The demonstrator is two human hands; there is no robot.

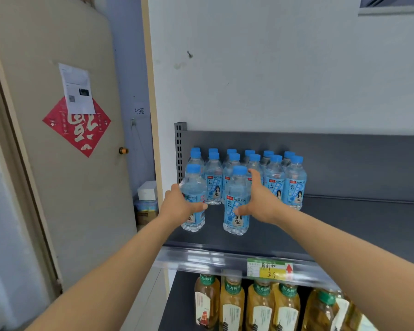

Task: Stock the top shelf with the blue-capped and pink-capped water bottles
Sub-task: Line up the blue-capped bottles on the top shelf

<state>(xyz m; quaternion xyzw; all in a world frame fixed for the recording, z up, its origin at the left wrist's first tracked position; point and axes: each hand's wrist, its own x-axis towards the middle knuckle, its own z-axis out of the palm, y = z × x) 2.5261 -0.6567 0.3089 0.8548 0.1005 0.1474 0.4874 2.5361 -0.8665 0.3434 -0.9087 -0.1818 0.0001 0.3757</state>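
- Currently, head view: mid-stocking, in the placing step for two more blue-capped bottles. No pink-capped bottles in view.
- Dark grey metal top shelf (344, 223): two rows of clear plastic blue-capped bottles (274, 173) stand upright at its back left corner, packed side by side. The right part of the deck is bare.
- Left hand (181, 206) grips the left front bottle (193, 180), a clear plastic water bottle with a blue cap and pale-blue label. The thumb (200, 207) lies across the label and the fingers curl round the far left side, hidden.
- Right hand (261, 201) holds the right front bottle (237, 187), same type. Its thumb (240, 210) is on the label front and its fingers run up the right side, only loosely curled.
- Both held bottles are upright, just in front of the rows, near the shelf's left end and back from its front edge. They look seated on the deck, but I cannot tell for sure.
- Judgement, next move: push both back flush against the rows to start a third row, then let go. Needs a level push low on the body, since these are tall and light and tip easily into their neighbours.
- Below the front rail: a yellow-green paper price tag (268, 271) and amber tea bottles with green caps (232, 302) on the lower shelf.
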